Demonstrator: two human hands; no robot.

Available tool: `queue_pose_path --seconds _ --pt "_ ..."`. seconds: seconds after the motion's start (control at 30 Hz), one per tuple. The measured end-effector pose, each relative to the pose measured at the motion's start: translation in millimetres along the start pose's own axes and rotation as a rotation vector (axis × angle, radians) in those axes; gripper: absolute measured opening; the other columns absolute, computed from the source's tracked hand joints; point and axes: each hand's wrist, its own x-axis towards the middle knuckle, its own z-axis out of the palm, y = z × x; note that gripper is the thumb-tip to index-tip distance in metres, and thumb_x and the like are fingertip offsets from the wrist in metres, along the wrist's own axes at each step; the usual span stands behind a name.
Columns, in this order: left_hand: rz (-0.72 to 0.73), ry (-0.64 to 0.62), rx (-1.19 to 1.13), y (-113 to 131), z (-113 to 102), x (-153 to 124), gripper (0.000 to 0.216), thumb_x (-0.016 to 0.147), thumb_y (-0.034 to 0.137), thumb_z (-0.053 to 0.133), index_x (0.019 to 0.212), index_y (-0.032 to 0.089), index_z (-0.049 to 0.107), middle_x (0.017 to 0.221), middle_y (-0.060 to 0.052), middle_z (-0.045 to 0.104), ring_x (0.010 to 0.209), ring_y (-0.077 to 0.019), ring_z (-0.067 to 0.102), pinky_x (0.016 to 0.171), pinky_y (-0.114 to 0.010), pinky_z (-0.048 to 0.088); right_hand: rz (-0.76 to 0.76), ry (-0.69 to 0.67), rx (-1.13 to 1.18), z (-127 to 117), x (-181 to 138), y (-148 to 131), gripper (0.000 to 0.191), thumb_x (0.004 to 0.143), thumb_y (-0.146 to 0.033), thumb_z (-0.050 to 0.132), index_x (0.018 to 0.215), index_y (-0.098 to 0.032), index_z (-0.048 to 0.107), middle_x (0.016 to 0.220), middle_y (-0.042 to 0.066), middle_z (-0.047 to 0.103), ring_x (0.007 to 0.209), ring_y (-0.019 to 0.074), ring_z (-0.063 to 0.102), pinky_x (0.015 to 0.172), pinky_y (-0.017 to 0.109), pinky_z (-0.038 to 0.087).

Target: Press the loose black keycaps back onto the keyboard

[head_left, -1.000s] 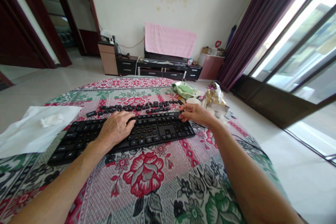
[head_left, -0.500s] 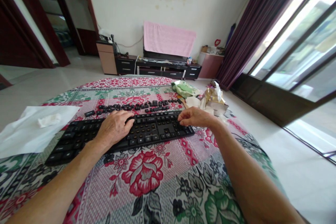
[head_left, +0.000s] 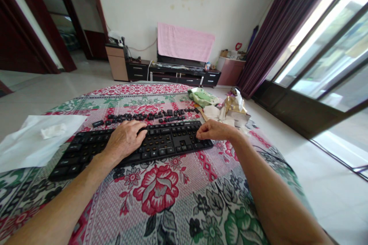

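Observation:
A black computer keyboard (head_left: 161,151) lies at a slant on the table, with many keycaps off and key sockets bare in its middle and number pad. My left hand (head_left: 125,138) holds the keyboard near its middle, fingers over the far edge and thumb on top. Over the number pad at the right end, my right hand (head_left: 213,130) is closed with its fingertips pinched together against the keys. Whatever it may hold is hidden. Loose black keycaps (head_left: 140,116) lie in a rough row just beyond the keyboard.
A flowered tablecloth (head_left: 161,191) covers the table. White paper (head_left: 34,149) with a crumpled tissue (head_left: 53,131) lies left of the keyboard. A green plastic bag (head_left: 202,97) and a gold tissue pack (head_left: 234,107) sit at the far right. A dark cable (head_left: 273,155) trails off the right side.
My right hand has shifted very slightly, its fingertips drawn a little closer together over the number pad. My left hand and the keyboard look almost unchanged.

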Motion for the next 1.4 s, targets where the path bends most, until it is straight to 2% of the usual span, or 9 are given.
queue_pose_path --seconds 0.3,0.7,0.83,1.0,1.23,1.3,1.4 --pt "0.008 0.012 0.003 0.5 0.0 0.2 0.033 0.079 0.034 0.035 0.095 0.017 0.059 0.097 -0.006 0.061 0.087 -0.0195 0.054 0.082 -0.033 0.038 0.073 -0.002 0.049 1.1 -0.6 -5.5 0.022 0.065 -0.03 0.055 0.076 -0.015 0.067 0.064 0.001 0.059 0.055 0.0086 0.045 0.053 0.021 0.036" --pt "0.009 0.013 -0.014 0.9 -1.4 0.4 0.033 0.079 0.034 0.035 0.095 0.018 0.059 0.097 -0.006 0.062 0.087 -0.0201 0.055 0.082 -0.034 0.038 0.097 -0.003 -0.05 -0.3 4.8 -7.6 0.018 0.063 -0.028 0.055 0.068 -0.015 0.067 0.059 0.0 0.058 0.054 0.0102 0.045 0.051 0.022 0.037" --pt "0.01 0.013 -0.01 1.7 -2.4 0.4 0.032 0.079 0.033 0.035 0.094 0.019 0.059 0.097 -0.006 0.062 0.086 -0.0197 0.055 0.081 -0.033 0.038 0.054 -0.018 -0.048 -0.1 4.6 -7.4 0.016 0.064 -0.027 0.055 0.067 -0.015 0.066 0.057 0.0 0.057 0.053 0.0096 0.045 0.05 0.022 0.036" --pt "0.005 0.01 0.0 1.5 -1.9 -0.1 0.032 0.079 0.033 0.035 0.095 0.019 0.059 0.097 -0.005 0.062 0.087 -0.019 0.055 0.082 -0.032 0.038 -0.006 0.043 -0.063 3.0 3.8 -2.1 0.014 0.062 -0.026 0.057 0.071 -0.016 0.062 0.059 -0.001 0.055 0.054 0.0084 0.045 0.049 0.02 0.035" --pt "0.011 0.018 0.017 1.9 -1.9 -0.2 0.033 0.08 0.033 0.035 0.096 0.017 0.059 0.098 -0.006 0.061 0.087 -0.0189 0.054 0.081 -0.032 0.038 -0.047 -0.002 -0.118 -3.0 8.3 -0.7 0.014 0.064 -0.028 0.054 0.066 -0.016 0.061 0.057 -0.001 0.055 0.052 0.0084 0.044 0.048 0.021 0.034" --pt "0.011 0.016 0.02 2.1 -1.9 -0.2 0.033 0.08 0.033 0.035 0.095 0.017 0.059 0.098 -0.006 0.061 0.087 -0.0189 0.054 0.081 -0.032 0.038 -0.06 0.089 -0.112 -8.0 17.6 -1.4 0.017 0.066 -0.029 0.052 0.069 -0.017 0.062 0.06 0.0 0.057 0.054 0.0092 0.046 0.051 0.021 0.036" --pt "0.005 0.016 0.012 2.2 -2.0 -0.2 0.032 0.08 0.033 0.035 0.095 0.018 0.059 0.098 -0.006 0.061 0.087 -0.0189 0.054 0.081 -0.032 0.038 -0.028 0.374 -0.179 -12.8 41.4 -1.9 0.02 0.069 -0.03 0.05 0.072 -0.017 0.064 0.064 0.001 0.061 0.059 0.0111 0.05 0.055 0.022 0.037"
